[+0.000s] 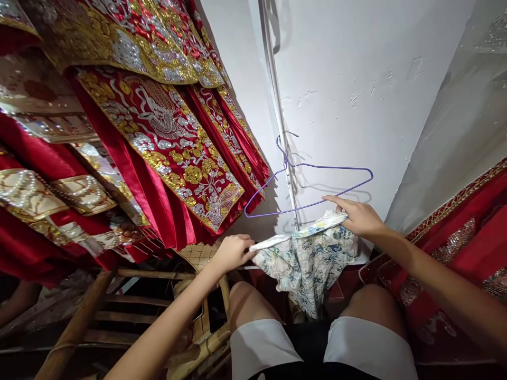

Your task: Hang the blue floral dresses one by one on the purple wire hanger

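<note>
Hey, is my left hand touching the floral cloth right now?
Touching. The head view shows the left hand pinching the floral cloth at the left end of its white upper edge.

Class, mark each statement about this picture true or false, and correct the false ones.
1. The left hand grips one end of the floral cloth. True.
2. The hanger is yellow. False: it is purple.
3. The right hand is empty. False: it grips the other end of the floral cloth.
4. Red clothes with gold embroidery show on the picture's left. True.
5. The wall behind the hanger is black. False: it is white.
</note>
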{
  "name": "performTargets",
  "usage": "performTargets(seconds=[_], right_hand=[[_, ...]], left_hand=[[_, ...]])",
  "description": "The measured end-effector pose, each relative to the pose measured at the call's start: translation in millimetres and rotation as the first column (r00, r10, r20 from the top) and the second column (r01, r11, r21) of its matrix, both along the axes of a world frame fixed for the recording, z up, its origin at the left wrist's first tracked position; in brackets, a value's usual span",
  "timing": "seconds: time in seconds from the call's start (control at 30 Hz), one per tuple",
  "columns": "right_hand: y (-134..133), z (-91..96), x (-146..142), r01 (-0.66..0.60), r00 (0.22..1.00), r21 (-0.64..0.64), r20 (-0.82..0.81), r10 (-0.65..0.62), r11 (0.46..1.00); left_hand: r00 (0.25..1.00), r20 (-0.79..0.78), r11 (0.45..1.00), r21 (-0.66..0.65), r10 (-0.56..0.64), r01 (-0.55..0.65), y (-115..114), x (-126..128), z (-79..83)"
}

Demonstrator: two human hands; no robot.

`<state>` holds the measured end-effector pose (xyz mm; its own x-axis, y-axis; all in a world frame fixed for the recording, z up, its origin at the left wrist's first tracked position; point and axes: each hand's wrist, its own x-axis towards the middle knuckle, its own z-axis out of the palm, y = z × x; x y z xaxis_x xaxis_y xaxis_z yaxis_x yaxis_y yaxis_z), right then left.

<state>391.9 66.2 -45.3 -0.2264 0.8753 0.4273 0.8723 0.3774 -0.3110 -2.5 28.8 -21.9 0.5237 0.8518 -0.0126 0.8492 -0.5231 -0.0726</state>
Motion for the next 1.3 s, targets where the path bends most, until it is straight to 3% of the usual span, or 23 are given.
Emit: performTargets(seconds=[0.1, 0.17, 0.27, 0.33, 0.5, 0.6, 0.67, 0.77, 0.93, 1.0, 1.17, 1.3], right_hand=[[1, -0.5, 0, -0.054, 0.999, 0.065, 0.009, 0.053, 0.996], [1, 3.2, -1, -0.065, 0.998, 0.089, 0.0, 0.066, 0.994], [0, 13.1, -1, -0.024, 0.999, 0.099, -0.04, 0.028, 0.995], [-1, 19.9, 0, 0.005, 0.999, 0.107, -0.054, 0.001, 0.994], [-3, 29.1, 0, 0.016, 0.999, 0.071, -0.05, -0.013, 0.997], [-6, 29.4, -7, -0.059, 0.972, -0.012, -0.227, 0.055, 0.998], [-10, 28.1, -15, -0.17, 0.902, -0.066, -0.411, 0.129, 0.983], [-17, 25.3, -26, -0.282, 0.799, -0.1, -0.574, 0.176, 0.954], [-16, 23.7, -29, -0.261, 0.805, -0.111, -0.573, 0.153, 0.959], [-13, 23.6, -27, -0.238, 0.818, -0.114, -0.559, 0.136, 0.965], [-8, 18.8, -29, -0.241, 0.798, -0.043, -0.577, 0.174, 0.969], [-14, 16.0, -31, -0.252, 0.787, -0.049, -0.592, 0.175, 0.967]], left_hand=[[0.993, -0.12, 0.997, -0.073, 0.005, -0.014, 4, 3, -4.9], [0.985, -0.119, 0.992, -0.02, 0.124, -0.128, 9, 6, -2.6], [0.949, -0.021, 0.945, 0.098, 0.315, -0.311, 23, 9, 8.9], [0.934, 0.107, 0.93, 0.105, 0.341, -0.352, 33, 8, 18.4], [0.804, 0.534, 0.929, 0.088, 0.26, -0.358, 54, 7, 33.8], [0.656, 0.743, 0.938, 0.121, 0.132, -0.326, 67, 19, 38.6], [0.544, 0.836, 0.948, 0.114, 0.069, -0.297, 78, 30, 40.9], [0.467, 0.884, 0.951, 0.119, 0.03, -0.287, 95, 41, 40.2], [0.602, 0.782, 0.954, 0.03, 0.163, -0.298, 116, 21, 22.3], [0.604, 0.772, 0.95, -0.001, 0.2, -0.313, 121, 11, 16.0], [0.467, 0.871, 0.952, -0.004, 0.153, -0.305, 140, 25, 19.4], [0.316, 0.941, 0.984, -0.072, 0.121, -0.16, 145, 56, 25.7]])
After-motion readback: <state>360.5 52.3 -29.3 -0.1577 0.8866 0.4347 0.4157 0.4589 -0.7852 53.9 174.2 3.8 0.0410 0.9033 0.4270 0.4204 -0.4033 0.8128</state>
